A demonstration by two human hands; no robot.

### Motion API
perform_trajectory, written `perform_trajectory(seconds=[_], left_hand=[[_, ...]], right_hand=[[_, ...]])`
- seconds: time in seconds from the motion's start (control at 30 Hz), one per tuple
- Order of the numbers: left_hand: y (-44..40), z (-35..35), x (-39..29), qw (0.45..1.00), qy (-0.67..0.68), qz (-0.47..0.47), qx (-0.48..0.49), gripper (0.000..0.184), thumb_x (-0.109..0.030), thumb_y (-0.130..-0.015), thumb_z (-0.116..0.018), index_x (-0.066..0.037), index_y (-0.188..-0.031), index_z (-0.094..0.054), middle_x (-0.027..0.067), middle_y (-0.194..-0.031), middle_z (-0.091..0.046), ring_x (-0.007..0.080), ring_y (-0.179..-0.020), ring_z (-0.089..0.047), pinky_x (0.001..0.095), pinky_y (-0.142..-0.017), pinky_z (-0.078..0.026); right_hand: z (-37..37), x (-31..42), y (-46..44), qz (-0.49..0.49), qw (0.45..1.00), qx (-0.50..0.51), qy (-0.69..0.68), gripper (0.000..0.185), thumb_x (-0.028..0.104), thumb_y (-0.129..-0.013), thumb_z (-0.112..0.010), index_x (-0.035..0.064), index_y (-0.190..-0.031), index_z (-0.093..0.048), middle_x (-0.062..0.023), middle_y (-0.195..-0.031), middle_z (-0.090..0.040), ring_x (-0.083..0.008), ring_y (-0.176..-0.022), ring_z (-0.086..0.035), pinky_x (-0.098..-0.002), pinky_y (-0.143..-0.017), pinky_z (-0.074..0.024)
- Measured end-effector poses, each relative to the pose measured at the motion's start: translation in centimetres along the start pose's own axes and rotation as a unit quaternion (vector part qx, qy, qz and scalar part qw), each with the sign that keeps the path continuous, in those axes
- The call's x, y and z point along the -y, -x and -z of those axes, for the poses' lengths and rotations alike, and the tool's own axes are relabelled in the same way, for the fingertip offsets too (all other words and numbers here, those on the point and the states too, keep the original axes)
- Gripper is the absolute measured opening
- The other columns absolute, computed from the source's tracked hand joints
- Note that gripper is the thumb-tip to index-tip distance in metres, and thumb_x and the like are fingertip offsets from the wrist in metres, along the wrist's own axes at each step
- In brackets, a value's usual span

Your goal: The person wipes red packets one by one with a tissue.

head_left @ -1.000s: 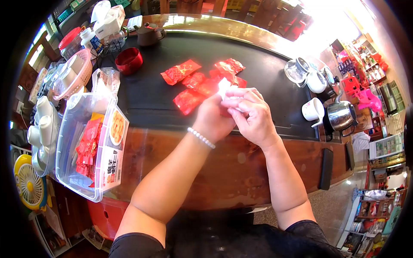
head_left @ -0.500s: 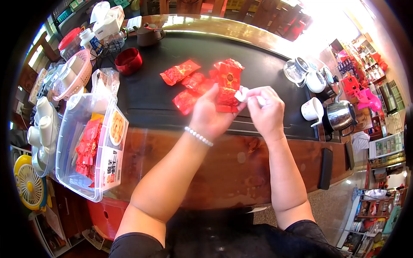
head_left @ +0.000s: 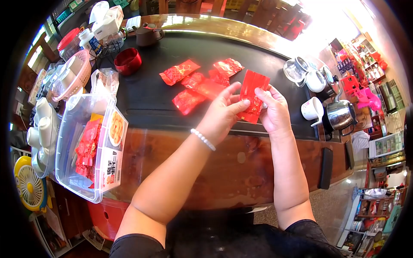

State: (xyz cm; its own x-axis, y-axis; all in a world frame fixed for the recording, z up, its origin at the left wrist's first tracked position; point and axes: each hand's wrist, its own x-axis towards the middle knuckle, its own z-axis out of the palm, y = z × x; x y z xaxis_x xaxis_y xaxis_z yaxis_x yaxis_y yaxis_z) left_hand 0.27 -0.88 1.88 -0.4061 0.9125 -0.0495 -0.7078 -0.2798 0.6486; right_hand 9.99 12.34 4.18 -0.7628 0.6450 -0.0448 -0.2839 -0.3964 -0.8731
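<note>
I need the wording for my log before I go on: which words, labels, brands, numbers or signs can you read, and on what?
Nothing is clear enough to quote.
Label on the clear tub: large black characters and smaller print, too blurred.
White bottle: label too small.
Held red packet: no readable text.
Loose red packets: markings too small.

Along the far edge of the worktop (head_left: pixel 193 47), a hand could pass between the brown teapot (head_left: pixel 147 36) at the left corner and the glass pot (head_left: pixel 295 69) at the right. Another way lies between the plastic box (head_left: pixel 112 157) and the loose red packets (head_left: pixel 180 72). In the middle, the left hand (head_left: pixel 218 116), the right hand (head_left: pixel 275 112) and their raised packet (head_left: pixel 254 92) block. Both forearms cross the near edge, with a gap between.
</note>
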Motion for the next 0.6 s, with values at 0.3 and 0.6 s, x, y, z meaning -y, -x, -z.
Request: perform_trajectory(seconds=[0.3, 0.6], left_hand=[[0.3, 0.1, -0.2, 0.996, 0.057, 0.072, 0.005, 0.036, -0.008, -0.099, -0.059, -0.009, -0.134, -0.057, 0.004, -0.125, -0.064, 0.0166, -0.113, -0.061, 0.0376, -0.097, -0.05], [-0.4, 0.6, 0.5, 0.997, 0.075, -0.017, 0.022, 0.036, -0.005, -0.097, -0.058, -0.009, -0.133, -0.055, 0.0054, -0.125, -0.062, 0.0197, -0.116, -0.061, 0.0383, -0.098, -0.051]], right_hand=[[0.9, -0.2, -0.4, 0.095, 0.991, -0.073, 0.058, 0.024, 0.003, -0.088, -0.075, 0.0052, -0.107, -0.059, -0.0071, -0.1, -0.068, -0.0137, -0.088, -0.067, -0.0274, -0.073, -0.0567], [-1.8, 0.2, 1.1, 0.37, 0.765, 0.12, 0.513, 0.022, 0.003, -0.084, -0.068, 0.0078, -0.105, -0.072, -0.0105, -0.109, -0.07, -0.0248, -0.109, -0.063, -0.0382, -0.096, -0.0496]])
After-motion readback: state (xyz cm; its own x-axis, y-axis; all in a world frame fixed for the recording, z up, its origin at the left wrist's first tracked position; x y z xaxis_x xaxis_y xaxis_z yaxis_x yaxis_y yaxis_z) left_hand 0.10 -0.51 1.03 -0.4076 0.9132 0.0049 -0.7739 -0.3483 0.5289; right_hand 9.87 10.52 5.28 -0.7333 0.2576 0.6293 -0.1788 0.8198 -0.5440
